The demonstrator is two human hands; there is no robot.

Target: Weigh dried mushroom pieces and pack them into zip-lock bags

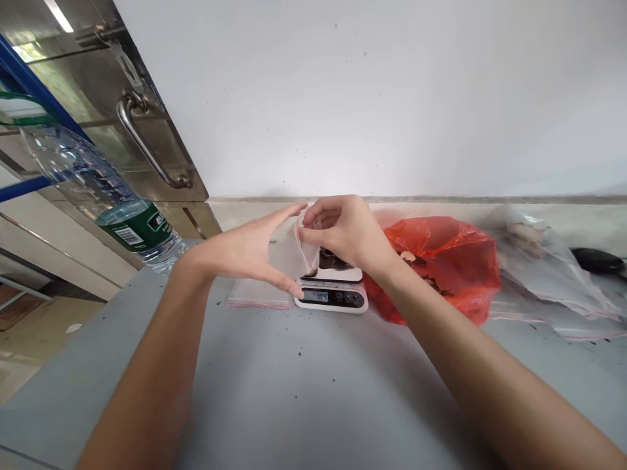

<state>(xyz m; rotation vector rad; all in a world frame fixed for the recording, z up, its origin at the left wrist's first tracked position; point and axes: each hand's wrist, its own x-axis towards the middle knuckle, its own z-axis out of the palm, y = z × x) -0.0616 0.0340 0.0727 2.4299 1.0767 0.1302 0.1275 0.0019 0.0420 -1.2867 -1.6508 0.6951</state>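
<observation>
A small clear zip bag (pixel 290 253) is pinched at its upper right edge between the thumb and fingers of my right hand (pixel 350 232). My left hand (pixel 247 251) is spread wide around the bag's left side. Its thumb tip is by the left end of a white digital kitchen scale (pixel 363 301), and its fingers are near the top of the bag. On the scale lie dark dried pieces (pixel 333 260), partly hidden by my right hand and the bag. The scale's display is lit with digits like 109; a decimal point is hard to make out.
Flat zip bags (pixel 259 295) lie left of the scale. A red plastic bag (pixel 443 261) with dark pieces is on the right, beside clear bags (pixel 548 261) and a black object (pixel 596 260). A large water bottle (pixel 132 225) stands at left; a white wall (pixel 372 98) rises behind.
</observation>
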